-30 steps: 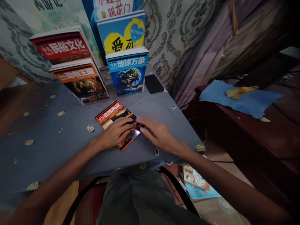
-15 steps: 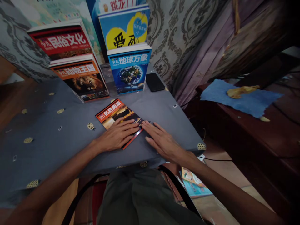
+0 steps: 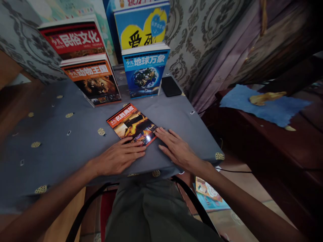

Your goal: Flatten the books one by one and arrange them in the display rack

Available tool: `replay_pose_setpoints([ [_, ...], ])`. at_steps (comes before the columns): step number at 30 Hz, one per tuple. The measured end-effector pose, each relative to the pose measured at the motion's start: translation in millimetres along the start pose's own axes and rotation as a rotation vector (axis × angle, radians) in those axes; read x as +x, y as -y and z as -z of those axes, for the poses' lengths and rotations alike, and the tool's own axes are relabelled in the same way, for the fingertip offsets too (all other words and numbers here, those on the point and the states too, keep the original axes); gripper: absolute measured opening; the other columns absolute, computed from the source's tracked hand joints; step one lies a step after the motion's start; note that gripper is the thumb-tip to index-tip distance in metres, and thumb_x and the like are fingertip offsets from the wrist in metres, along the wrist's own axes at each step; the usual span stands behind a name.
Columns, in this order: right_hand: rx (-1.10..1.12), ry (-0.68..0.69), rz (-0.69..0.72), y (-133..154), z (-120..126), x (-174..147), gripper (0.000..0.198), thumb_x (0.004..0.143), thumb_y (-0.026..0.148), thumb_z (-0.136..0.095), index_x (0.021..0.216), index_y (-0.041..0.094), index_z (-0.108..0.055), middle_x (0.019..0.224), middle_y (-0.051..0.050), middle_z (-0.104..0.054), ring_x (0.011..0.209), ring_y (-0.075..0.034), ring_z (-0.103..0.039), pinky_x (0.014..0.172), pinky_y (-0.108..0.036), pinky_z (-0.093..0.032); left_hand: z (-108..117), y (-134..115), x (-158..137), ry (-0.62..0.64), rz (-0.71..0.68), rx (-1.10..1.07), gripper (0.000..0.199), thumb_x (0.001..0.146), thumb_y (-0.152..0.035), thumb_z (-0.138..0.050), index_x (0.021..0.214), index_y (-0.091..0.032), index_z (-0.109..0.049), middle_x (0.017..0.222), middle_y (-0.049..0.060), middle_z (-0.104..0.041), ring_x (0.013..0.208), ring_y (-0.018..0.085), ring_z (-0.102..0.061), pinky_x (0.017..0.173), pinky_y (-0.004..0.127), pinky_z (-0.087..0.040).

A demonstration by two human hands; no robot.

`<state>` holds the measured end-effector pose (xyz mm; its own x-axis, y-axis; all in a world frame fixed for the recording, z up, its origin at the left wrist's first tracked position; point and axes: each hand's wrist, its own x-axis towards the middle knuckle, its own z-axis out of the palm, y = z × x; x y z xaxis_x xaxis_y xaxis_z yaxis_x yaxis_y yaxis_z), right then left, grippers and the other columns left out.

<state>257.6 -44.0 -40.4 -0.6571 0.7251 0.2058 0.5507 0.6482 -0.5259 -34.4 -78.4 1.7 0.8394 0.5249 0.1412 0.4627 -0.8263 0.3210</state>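
A small orange-and-black book (image 3: 136, 122) lies flat and askew on the cloth-covered table (image 3: 83, 144), its cover facing up. My left hand (image 3: 123, 154) rests flat at the book's near edge, fingers stretched out and the upper fingers touching its lower part. At the right corner of the book, my right hand (image 3: 174, 146) lies with fingers extended, the fingertips against the edge. Neither hand grips anything. Behind the book stand an orange book with a lion (image 3: 97, 84) and a blue book with a globe (image 3: 145, 77), both upright.
A red book (image 3: 75, 38) and a blue-and-yellow book (image 3: 141, 30) stand further back. Beside the globe book lies a black phone (image 3: 171, 86). At right, a blue cloth (image 3: 234, 99) lies on a dark red surface (image 3: 254, 134). Books (image 3: 209, 196) lie on the floor.
My left hand has slid back toward me off the middle of the book, uncovering more of its cover. My right hand stays at the corner. The camera view has shifted slightly.
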Motion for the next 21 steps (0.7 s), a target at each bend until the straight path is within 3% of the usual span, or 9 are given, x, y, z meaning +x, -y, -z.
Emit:
replay_pose_setpoints([
  [4, -0.056, -0.008, 0.013, 0, -1, 0, 0.05, 0.103, 0.035, -0.041, 0.152, 0.026, -0.041, 0.156, -0.01, -0.045, 0.148, -0.026, -0.037, 0.122, -0.055, -0.03, 1, -13, -21, -0.046, 0.032, 0.001, 0.042, 0.1, -0.015, -0.044, 0.139, -0.022, -0.056, 0.141, 0.005, -0.062, 0.14, 0.018, -0.049, 0.12, 0.044, -0.034],
  [10, -0.156, -0.098, 0.035, 13, -6, -3, 0.048, 0.101, 0.034, -0.045, 0.147, 0.021, -0.048, 0.153, -0.014, -0.049, 0.144, -0.029, -0.042, 0.117, -0.056, -0.039, 1, -20, -28, -0.121, 0.134, -0.135, 0.032, 0.097, -0.017, -0.05, 0.124, -0.023, -0.067, 0.131, 0.005, -0.069, 0.131, 0.019, -0.058, 0.119, 0.046, -0.034],
  [16, -0.1, -0.098, 0.107, 52, -4, -6, 0.038, 0.099, 0.034, -0.05, 0.133, 0.017, -0.06, 0.135, -0.016, -0.062, 0.122, -0.031, -0.058, 0.1, -0.054, -0.053, 2, 6, -32, -0.361, 0.316, -0.109, 0.025, 0.101, -0.022, -0.046, 0.109, -0.019, -0.069, 0.111, 0.008, -0.074, 0.108, 0.018, -0.067, 0.101, 0.04, -0.051],
  [19, -0.055, -0.083, 0.132, 62, -3, 8, 0.034, 0.101, 0.031, -0.047, 0.129, 0.018, -0.062, 0.125, -0.014, -0.068, 0.114, -0.028, -0.061, 0.097, -0.053, -0.054, 0, 24, -30, -0.414, 0.465, -0.019, 0.027, 0.101, -0.027, -0.044, 0.118, -0.019, -0.064, 0.121, 0.01, -0.069, 0.115, 0.021, -0.063, 0.103, 0.043, -0.05],
  [21, -0.061, -0.06, 0.15, 63, -8, 26, 0.036, 0.102, 0.031, -0.045, 0.132, 0.017, -0.06, 0.132, -0.015, -0.065, 0.123, -0.028, -0.059, 0.104, -0.054, -0.049, -7, 33, -27, -0.427, 0.531, 0.046, 0.032, 0.101, -0.029, -0.043, 0.128, -0.019, -0.058, 0.134, 0.012, -0.063, 0.126, 0.024, -0.058, 0.109, 0.047, -0.046],
])
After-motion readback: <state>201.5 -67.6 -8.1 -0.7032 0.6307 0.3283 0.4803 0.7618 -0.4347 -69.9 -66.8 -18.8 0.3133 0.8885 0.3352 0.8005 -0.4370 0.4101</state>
